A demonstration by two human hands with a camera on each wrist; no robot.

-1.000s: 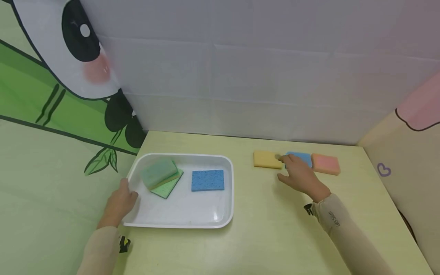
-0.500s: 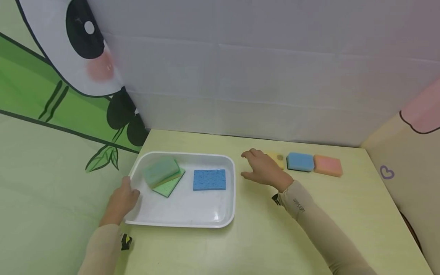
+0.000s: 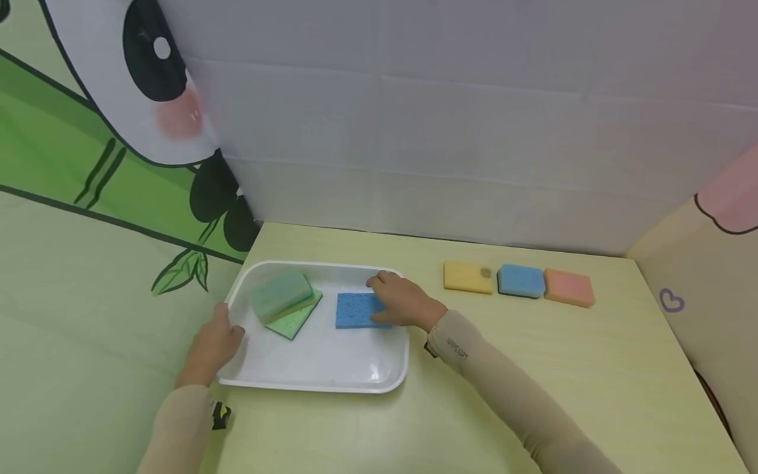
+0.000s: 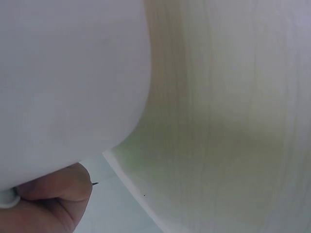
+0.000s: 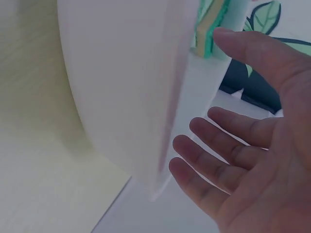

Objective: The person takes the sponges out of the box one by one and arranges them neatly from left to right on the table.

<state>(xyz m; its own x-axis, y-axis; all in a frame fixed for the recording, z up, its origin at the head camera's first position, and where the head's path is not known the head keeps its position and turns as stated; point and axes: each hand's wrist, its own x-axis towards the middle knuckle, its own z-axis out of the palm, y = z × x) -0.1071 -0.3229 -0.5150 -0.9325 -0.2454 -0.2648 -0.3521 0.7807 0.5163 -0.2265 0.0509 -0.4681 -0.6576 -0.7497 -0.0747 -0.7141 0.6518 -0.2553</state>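
Note:
A white tray [image 3: 320,368] lies on the table, its left rim gripped by my left hand [image 3: 210,345]. The left wrist view shows that hand's thumb [image 4: 60,184] curled at the tray's edge. Over the tray's right side hovers my right hand [image 3: 405,301], fingers apart and holding nothing, covering part of a flat blue sponge [image 3: 355,311]. In the right wrist view, the spread fingers [image 5: 209,170] are beside the tray wall [image 5: 121,87]. At the tray's left, a green sponge [image 3: 279,294] rests tilted on a lighter green one [image 3: 294,324].
Along the table's back right stand a yellow sponge [image 3: 466,276] with a dark spot, a thick blue sponge [image 3: 521,281] and a pink-orange sponge [image 3: 570,288] in a row. Light cloth walls with printed drawings border the table [image 3: 474,408] at the back and sides.
My right hand has moved left from beside the row of sponges, past the yellow one, to above the tray's right side. The left hand keeps its grip on the rim.

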